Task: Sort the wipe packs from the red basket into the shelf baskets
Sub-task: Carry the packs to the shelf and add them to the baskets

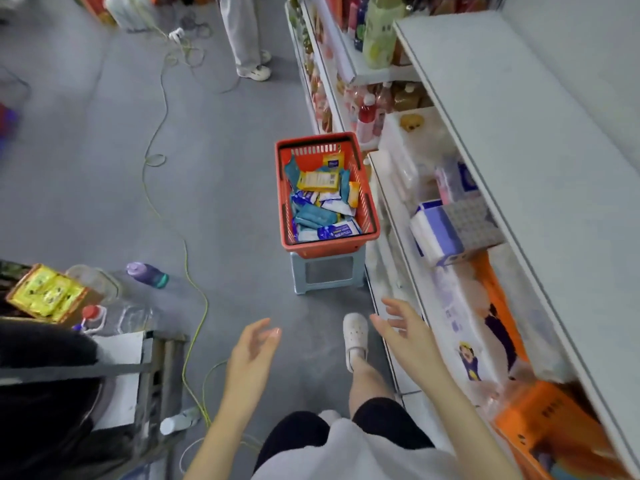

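Observation:
A red basket (367, 199) stands on a small grey stool (327, 271) in the aisle, ahead of me and beside the shelf. It holds several wipe packs (323, 211) in teal, blue-and-white and yellow. My left hand (252, 348) and my right hand (403, 332) hang in front of me, well short of the basket, fingers relaxed and spread, holding nothing. White shelf baskets (401, 157) with packaged goods sit on the shelf to the right of the red basket.
Shelving (519, 161) runs along the right with tissue packs, bottles and orange boxes. A yellow-green cable (188, 268) snakes over the grey floor. A cart with bottles and yellow packs stands at left. Another person's legs (246, 39) stand further up the aisle.

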A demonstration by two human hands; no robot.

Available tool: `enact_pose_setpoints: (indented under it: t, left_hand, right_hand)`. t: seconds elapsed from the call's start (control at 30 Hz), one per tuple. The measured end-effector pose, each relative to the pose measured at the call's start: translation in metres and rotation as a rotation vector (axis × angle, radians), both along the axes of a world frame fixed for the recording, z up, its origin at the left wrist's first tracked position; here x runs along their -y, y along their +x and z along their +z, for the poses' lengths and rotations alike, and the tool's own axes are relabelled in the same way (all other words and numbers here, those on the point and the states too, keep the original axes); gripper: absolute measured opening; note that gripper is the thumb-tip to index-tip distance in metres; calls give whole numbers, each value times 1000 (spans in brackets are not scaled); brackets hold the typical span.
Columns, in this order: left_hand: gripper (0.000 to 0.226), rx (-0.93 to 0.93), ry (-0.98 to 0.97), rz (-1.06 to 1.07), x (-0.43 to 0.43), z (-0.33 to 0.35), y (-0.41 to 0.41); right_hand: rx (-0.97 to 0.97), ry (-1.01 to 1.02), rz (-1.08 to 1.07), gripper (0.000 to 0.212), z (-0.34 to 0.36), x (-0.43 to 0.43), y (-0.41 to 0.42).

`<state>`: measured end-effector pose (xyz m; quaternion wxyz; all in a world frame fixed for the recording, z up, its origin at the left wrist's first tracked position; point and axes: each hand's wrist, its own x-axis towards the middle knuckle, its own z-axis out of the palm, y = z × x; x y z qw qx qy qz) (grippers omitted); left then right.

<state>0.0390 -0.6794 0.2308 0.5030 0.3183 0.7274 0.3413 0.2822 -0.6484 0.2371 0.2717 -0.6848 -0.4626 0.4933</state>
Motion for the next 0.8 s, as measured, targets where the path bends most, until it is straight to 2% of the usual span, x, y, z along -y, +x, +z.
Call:
enact_pose_setpoints:
  t: [0.17,0.33,0.43,0.53,0.63,0.7,0.8]
  left_hand:
    - [17,27,-142,137,-76,-42,11]
    - [14,83,-247,226,-168,-68,37]
    - [14,76,-216,177,-239,-90,48]
    - [14,-25,-167,152,-309,-125,46]
    - [27,-202,-152,34,-374,-168,38]
    - [42,-338,-154,-110,-411,-197,31]
    - [53,-489,-125,-380,-451,-238,22]
  right_hand:
    - [1,-86,52,18,-43,-113,-2]
    - [57,-177,202,25,-80,-238,2]
    - [101,-202,270,26,-110,-316,4]
    - [165,-265,370,28,-152,-377,2]
    - [297,-301,563,42,-202,-415,-7]
    - [377,-285,705,50,-232,-429,-17]
    - [393,-273,835,61,-273,-435,-28]
